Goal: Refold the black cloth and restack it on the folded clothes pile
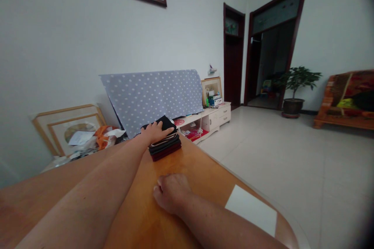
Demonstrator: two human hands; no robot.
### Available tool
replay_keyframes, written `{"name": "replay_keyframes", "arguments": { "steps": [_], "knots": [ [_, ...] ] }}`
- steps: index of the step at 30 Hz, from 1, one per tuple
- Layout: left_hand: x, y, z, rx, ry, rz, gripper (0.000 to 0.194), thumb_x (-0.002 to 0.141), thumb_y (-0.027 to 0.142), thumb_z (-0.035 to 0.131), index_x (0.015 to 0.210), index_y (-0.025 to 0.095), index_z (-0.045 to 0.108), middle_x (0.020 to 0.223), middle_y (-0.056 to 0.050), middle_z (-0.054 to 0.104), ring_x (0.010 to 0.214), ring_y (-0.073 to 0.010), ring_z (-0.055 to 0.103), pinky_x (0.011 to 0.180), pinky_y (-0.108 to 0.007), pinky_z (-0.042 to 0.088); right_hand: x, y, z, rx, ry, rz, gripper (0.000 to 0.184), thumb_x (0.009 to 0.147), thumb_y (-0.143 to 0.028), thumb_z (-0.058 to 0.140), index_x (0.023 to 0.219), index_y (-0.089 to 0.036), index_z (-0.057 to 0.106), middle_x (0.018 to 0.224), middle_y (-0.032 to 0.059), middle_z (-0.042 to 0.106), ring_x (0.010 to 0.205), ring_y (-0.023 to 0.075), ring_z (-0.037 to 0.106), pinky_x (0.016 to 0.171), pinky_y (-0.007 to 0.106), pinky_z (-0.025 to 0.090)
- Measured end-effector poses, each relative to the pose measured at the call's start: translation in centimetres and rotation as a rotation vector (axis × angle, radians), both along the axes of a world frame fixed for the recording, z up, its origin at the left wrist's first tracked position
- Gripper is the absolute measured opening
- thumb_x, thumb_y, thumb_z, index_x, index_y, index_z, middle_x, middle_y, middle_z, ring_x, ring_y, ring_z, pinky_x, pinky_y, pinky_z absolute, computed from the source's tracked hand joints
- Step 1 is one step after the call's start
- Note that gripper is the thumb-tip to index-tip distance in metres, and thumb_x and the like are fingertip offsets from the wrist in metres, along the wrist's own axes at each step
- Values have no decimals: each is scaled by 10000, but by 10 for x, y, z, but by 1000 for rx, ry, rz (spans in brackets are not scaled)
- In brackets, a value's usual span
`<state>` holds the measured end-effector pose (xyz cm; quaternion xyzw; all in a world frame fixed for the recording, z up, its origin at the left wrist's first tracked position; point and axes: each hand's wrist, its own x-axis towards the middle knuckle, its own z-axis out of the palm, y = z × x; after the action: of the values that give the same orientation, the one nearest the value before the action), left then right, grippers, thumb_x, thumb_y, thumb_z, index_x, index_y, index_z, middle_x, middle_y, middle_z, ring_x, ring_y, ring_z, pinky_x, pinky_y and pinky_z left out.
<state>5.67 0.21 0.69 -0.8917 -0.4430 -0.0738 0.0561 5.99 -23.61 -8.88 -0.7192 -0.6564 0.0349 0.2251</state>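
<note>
A stack of folded dark cloths (165, 146), black and grey above with dark red at the bottom, sits toward the far end of the wooden table (137, 214). My left hand (154, 132) lies across the top of the stack with its fingers spread, pressing on the black cloth rather than gripping it. Closer to me, my right hand (172, 192) rests on the tabletop in a loose fist, apart from the stack. Nothing shows in its curled fingers. To its right, a white sheet (253, 208) lies near the table's edge.
Beyond the table stands a low white cabinet (216, 120), beside a large panel covered by a dotted grey cloth (157, 93). Framed pictures (68, 124) and plastic bags (105, 137) are at the left. A potted plant (293, 103) and wooden sofa (344, 118) stand right.
</note>
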Motion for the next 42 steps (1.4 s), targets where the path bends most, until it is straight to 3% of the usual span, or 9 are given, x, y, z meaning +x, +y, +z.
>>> {"name": "replay_keyframes", "arguments": {
  "steps": [3, 6, 11, 16, 19, 23, 27, 33, 42],
  "knots": [
    [0, 1, 7, -62, 50, 2, 1066, 620, 912, 454, 1436, 227, 449, 1448, -209, 506, 1292, -441, 485, 1013, -557, 390, 0, 1, -1, 13, -12, 1, 387, 916, -418, 413, 939, -189, 724, 927, 110, 753, 849, 261, 709, 716, 352, 490],
    [3, -2, 9, -73, 52, 42, 931, 647, 834, 503, 1354, 228, 529, 1384, -208, 567, 1243, -446, 529, 994, -591, 390, 0, 1, -3, 15, -17, 3, 390, 916, -419, 406, 934, -192, 723, 913, 107, 752, 839, 265, 709, 703, 356, 490],
    [9, -11, 5, 14, 13, 101, 781, 733, 770, 445, 1281, 231, 589, 1326, -207, 617, 1217, -467, 542, 1015, -759, 229, 0, 2, -3, 15, -11, 2, 400, 922, -431, 400, 931, -194, 721, 899, 107, 752, 833, 261, 708, 695, 352, 488],
    [14, -19, 8, 96, 59, 94, 760, 718, 761, 487, 1189, 191, 662, 1229, -218, 672, 1242, -473, 514, 1054, -774, 112, 0, 3, -5, 8, -10, -1, 397, 918, -435, 408, 917, -192, 722, 892, 105, 751, 832, 251, 709, 694, 338, 486],
    [17, -22, 15, 110, 115, 36, 717, 702, 706, 547, 1156, 170, 690, 1290, -223, 636, 1308, -463, 451, 1068, -683, 255, 0, 4, -5, 13, -15, -2, 394, 914, -430, 408, 915, -193, 723, 894, 100, 751, 826, 254, 710, 687, 342, 488],
    [20, -26, 17, 163, 126, -56, 730, 714, 653, 553, 1199, 119, 667, 1315, -247, 597, 1165, -405, 585, 924, -471, 476, 0, 4, -4, 10, -16, 7, 409, 917, -435, 392, 911, -196, 724, 892, 98, 753, 817, 259, 712, 681, 351, 495],
    [20, -34, 12, 267, 138, -154, 656, 797, 572, 499, 1221, 89, 628, 1198, -244, 654, 1113, -387, 625, 905, -451, 481, 0, 3, -1, 2, -6, 2, 411, 916, -445, 388, 910, -203, 721, 882, 97, 753, 818, 266, 713, 677, 358, 500],
    [23, -43, 5, 293, 127, -132, 534, 869, 485, 439, 1153, 84, 646, 1109, -239, 694, 1066, -374, 656, 873, -448, 487, 1, 1, 0, -8, -3, 9, 418, 924, -457, 386, 922, -198, 715, 903, 108, 752, 831, 259, 713, 688, 350, 499],
    [32, -42, 2, 255, 56, -41, 591, 894, 616, 406, 1118, 147, 687, 1092, -215, 714, 1056, -361, 663, 859, -433, 490, 1, 0, 2, -29, -2, 15, 420, 933, -447, 380, 949, -196, 715, 925, 113, 750, 854, 260, 710, 710, 356, 501]
  ]
}}
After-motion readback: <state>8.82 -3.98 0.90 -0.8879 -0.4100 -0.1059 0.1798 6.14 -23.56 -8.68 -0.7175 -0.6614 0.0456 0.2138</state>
